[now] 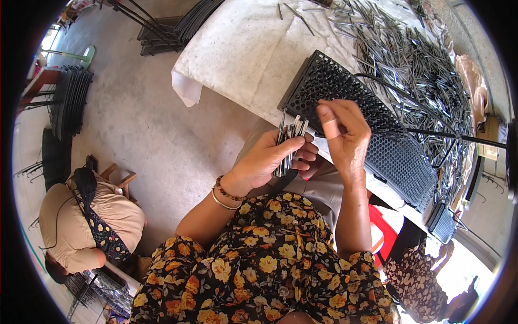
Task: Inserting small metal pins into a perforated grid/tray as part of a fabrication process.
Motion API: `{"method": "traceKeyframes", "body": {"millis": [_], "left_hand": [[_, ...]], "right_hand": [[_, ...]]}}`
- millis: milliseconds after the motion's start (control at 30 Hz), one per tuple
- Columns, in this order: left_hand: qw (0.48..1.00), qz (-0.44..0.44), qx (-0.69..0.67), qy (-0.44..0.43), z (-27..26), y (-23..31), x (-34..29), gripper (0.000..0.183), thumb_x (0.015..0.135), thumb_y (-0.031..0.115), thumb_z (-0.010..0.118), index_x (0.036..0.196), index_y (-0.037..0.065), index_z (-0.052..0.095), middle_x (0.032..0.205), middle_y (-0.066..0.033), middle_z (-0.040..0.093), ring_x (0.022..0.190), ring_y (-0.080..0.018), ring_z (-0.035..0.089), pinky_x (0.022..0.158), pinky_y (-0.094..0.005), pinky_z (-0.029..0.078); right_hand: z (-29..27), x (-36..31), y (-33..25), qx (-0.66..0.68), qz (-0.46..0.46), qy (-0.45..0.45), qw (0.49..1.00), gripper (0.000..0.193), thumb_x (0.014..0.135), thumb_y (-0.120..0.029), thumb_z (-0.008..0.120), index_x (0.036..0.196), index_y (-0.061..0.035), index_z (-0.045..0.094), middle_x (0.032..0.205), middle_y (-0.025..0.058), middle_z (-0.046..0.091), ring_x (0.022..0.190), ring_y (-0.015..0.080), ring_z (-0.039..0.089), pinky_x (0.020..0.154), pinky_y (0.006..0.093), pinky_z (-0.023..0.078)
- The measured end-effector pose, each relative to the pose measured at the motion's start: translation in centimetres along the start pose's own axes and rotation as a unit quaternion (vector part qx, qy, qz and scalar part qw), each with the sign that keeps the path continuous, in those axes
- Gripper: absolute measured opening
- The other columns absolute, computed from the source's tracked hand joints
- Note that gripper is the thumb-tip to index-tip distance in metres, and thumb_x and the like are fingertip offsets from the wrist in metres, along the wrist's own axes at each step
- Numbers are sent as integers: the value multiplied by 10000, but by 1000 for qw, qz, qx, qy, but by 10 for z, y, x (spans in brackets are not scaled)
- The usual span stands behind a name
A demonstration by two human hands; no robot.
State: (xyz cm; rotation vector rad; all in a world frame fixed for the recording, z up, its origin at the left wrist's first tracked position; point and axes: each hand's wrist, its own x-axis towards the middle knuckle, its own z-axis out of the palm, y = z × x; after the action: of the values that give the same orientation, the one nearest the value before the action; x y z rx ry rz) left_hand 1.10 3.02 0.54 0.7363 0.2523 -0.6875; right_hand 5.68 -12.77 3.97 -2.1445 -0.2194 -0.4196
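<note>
My left hand [268,163] is closed around a bundle of thin, dark and silvery metal strips [292,141], their ends sticking up past the thumb. Just to its right, my right hand [345,129] is raised over the edge of a black perforated panel [318,92]. Its thumb and fingers are drawn together, and whatever is between them is too small or hidden to tell. A tan band wraps one digit of that hand. Many short dark pieces stand in the panel's holes, densest toward its middle.
A large heap of loose strips [413,70] covers the table's right side, on a white cloth [232,48]. Another perforated panel [402,167] lies nearer right, with a dark rod [458,136] across. Co-workers sit at lower left [91,216] and lower right [415,275]. Black racks [73,100] stand at left.
</note>
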Motion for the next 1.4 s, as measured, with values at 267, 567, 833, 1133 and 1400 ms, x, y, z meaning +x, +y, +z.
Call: {"method": "traceKeyframes", "body": {"millis": [267,567,833,1133,1400], "left_hand": [[999,13,52,0,4,0,1,285,959,209,527,1140,-8,565,1009,-120,662,891,-170,652,686,-276,556],[999,-3,-5,42,16,-3,11,271,947,193,534,1077,-39,588,960,-124,658,832,-156,633,688,-274,545],[999,-8,2,43,5,-6,8,255,954,162,512,1077,-56,566,987,-139,650,861,-176,639,721,-298,558],[998,-6,-37,54,9,-10,6,237,952,209,543,1083,15,577,971,-115,639,856,-177,638,694,-309,560],[1000,-4,-12,26,20,-15,10,248,948,227,553,1045,0,583,914,-107,644,713,-169,642,588,-305,550]], "right_hand": [[-16,-2,-4,165,298,-163,926,154,860,-131,662,935,-2,701,705,21,648,590,55,530,535,216,443],[-5,10,15,42,46,44,997,104,824,-42,685,916,5,688,854,84,670,711,121,603,634,232,480],[4,4,19,12,-13,54,998,118,800,-41,700,912,-3,691,861,103,667,724,184,642,645,264,506],[0,-4,13,-159,-117,14,980,191,773,-148,732,926,-38,705,848,61,600,547,169,552,511,304,460],[-32,-21,-4,190,284,-125,931,161,862,-113,666,927,33,688,757,39,635,581,74,558,492,195,411]]}}
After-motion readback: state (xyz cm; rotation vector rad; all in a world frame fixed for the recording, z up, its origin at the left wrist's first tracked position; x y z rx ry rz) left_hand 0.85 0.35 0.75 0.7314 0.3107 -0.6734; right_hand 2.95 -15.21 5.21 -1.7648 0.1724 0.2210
